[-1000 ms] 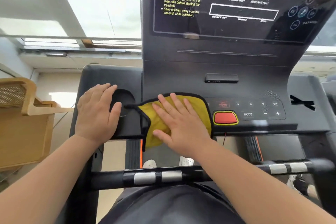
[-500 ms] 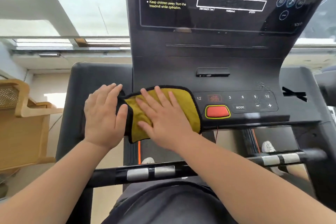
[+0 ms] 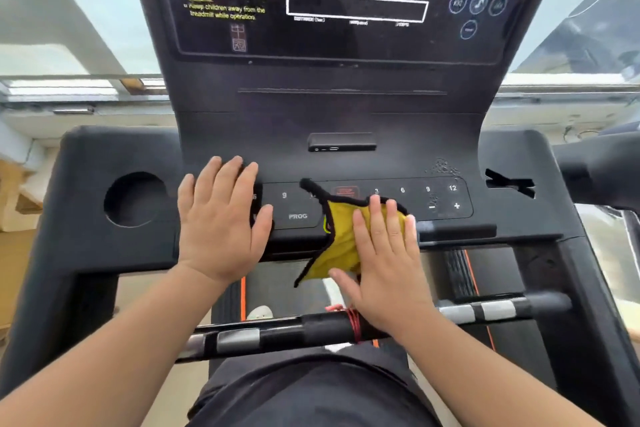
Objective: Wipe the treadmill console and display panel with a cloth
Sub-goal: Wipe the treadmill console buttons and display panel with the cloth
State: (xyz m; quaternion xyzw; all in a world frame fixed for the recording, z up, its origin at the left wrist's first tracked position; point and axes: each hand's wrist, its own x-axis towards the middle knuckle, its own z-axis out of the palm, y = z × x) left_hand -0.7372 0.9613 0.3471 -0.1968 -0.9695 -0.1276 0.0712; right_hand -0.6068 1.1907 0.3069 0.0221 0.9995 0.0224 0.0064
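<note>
The right hand lies flat and open, pressing the yellow cloth onto the middle of the button panel. The left hand is flat and open too, holding nothing, resting on the panel's left end. The buttons look like the part being wiped. Next, I think, the cloth should slide right, then up to the display panel. Wet drops sit near the 12. The handlebar crosses under the wrists.

A yellow cloth with black stitched edging lies crumpled over the middle of the black plastic treadmill console, covering part of its button strip and hanging over the front edge. Above rises the glossy black display panel, tilted back, its readout windows dark.
</note>
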